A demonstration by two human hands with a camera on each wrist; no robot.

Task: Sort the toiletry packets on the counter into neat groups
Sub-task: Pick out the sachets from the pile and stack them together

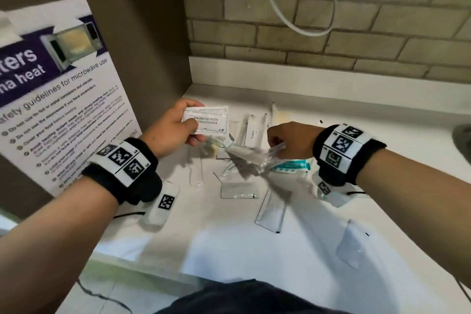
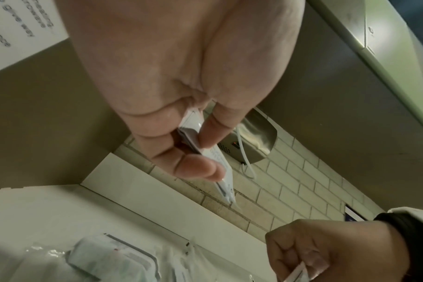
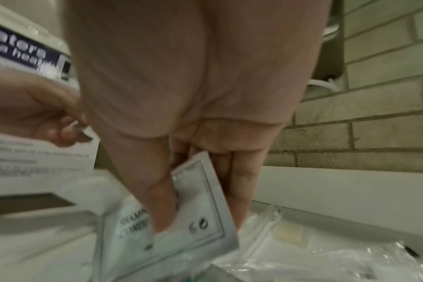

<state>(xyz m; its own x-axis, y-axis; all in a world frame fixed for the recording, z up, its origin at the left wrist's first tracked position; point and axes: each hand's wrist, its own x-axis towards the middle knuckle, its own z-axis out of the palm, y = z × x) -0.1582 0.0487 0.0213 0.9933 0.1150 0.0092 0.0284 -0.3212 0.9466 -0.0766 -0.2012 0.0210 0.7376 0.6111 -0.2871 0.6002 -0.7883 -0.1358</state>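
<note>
My left hand (image 1: 189, 130) holds up a small stack of white sachets (image 1: 207, 120) printed "Shampoo with conditioner", thumb on top; in the left wrist view this stack (image 2: 207, 152) shows edge-on between thumb and fingers. My right hand (image 1: 276, 144) hovers just right of it over the pile and pinches another white sachet (image 1: 246, 154), blurred here. The right wrist view shows that sachet (image 3: 193, 219) with the same shampoo print, held between the thumb and fingers (image 3: 239, 190). Loose clear packets (image 1: 254, 130) lie on the white counter (image 1: 216, 250) beneath both hands.
A teal-printed packet (image 1: 290, 166) lies under my right wrist. Clear sleeves (image 1: 271, 209) and a flat clear packet (image 1: 238, 192) sit nearer me, another (image 1: 351, 245) at the right. A microwave poster (image 1: 51, 97) covers the left panel. Brick wall (image 1: 331, 33) and a white cable (image 1: 280, 13) are behind.
</note>
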